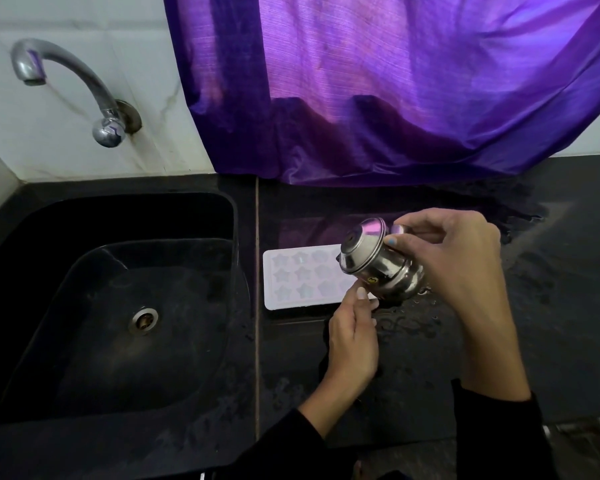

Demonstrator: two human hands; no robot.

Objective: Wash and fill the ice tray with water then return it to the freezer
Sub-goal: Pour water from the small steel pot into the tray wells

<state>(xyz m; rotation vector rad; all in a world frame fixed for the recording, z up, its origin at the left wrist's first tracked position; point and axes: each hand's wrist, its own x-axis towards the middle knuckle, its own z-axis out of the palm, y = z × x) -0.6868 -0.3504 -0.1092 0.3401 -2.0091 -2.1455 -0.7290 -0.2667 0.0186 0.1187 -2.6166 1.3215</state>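
Note:
A white ice tray (296, 278) with star-shaped cells lies flat on the black counter, just right of the sink. My right hand (461, 261) grips a small steel pot (374, 261) and holds it tilted on its side above the tray's right end, its mouth facing left. My left hand (355, 337) sits just below the pot, its fingertips touching the tray's near right edge. The tray's right end is hidden behind the pot.
A black sink (118, 306) with a metal drain (143, 319) fills the left. A chrome tap (66, 84) juts from the white tiled wall above it. A purple curtain (395, 84) hangs down to the counter (551, 306), which is wet around the tray.

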